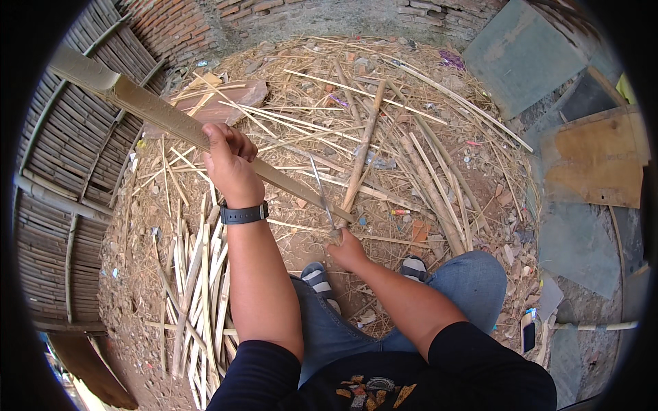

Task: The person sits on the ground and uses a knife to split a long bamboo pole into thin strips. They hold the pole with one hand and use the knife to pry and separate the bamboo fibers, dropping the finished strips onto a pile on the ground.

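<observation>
Bamboo strip (164, 118) toward ten o'clock
Our closed left hand (232, 163) grips it; our right hand (348, 252) clasps, seemingly, a knife (321, 190).

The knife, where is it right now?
In the head view, near the middle, the knife is in the person's right hand, its blade pointing up the picture, by the lower end of the bamboo strip in the left hand.
</observation>
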`<state>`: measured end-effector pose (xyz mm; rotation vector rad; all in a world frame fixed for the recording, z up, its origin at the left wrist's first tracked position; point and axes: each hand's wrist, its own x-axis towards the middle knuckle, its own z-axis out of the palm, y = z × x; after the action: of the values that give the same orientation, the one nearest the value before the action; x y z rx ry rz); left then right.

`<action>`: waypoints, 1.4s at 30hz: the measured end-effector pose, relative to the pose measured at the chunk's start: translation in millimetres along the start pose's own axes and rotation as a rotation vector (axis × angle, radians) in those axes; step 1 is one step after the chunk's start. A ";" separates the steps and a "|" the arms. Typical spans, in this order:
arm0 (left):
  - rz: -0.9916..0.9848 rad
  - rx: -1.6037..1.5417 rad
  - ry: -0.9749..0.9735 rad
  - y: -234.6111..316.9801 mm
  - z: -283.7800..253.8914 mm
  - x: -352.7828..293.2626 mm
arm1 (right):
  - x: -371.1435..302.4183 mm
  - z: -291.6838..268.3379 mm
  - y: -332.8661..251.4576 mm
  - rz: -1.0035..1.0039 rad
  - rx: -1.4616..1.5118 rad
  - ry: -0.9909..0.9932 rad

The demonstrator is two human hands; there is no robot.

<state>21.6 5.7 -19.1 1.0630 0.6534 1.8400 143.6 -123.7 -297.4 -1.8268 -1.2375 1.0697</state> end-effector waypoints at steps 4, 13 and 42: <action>0.007 0.000 -0.004 0.1 -0.1 0.1 | 0.6 0.9 1.6 0.007 0.019 -0.014; 0.002 -0.012 -0.001 -1.8 -2.9 1.5 | 1.0 4.0 6.3 -0.009 0.041 0.006; 0.004 0.011 -0.005 -1.7 1.4 0.8 | 2.8 6.1 17.4 0.028 0.068 -0.016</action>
<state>23.3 7.2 -19.4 1.0760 0.6592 1.8389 145.5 -126.2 -315.8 -1.7921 -1.1732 1.1305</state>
